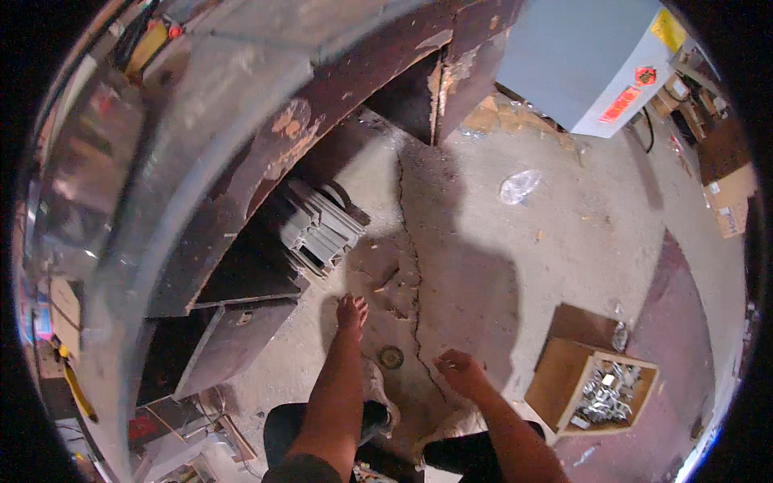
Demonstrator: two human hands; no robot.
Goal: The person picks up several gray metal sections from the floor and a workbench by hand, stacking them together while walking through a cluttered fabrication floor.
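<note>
My left hand (352, 312) is held out over the concrete floor, its fingers loosely bent and apart, with nothing visible in it. Closest to it is a bundle of grey metal profiles (322, 233), lying on the floor beside a dark cabinet. My right hand (459, 369) hangs above the floor in front of my right knee. Its fingers are curled in, and I see nothing in them. Between my hands and closer to my feet lies a small round disc (390, 357). On the right stands a wooden box (555, 385) holding many small shiny metal pieces (605, 393).
A worn dark workbench (282, 137) curves along the left, with a cabinet door (237, 342) below it. A grey metal cabinet (576, 56) stands at the far right. Crumpled clear plastic (519, 186) lies on the floor. Cardboard boxes (729, 197) line the right edge.
</note>
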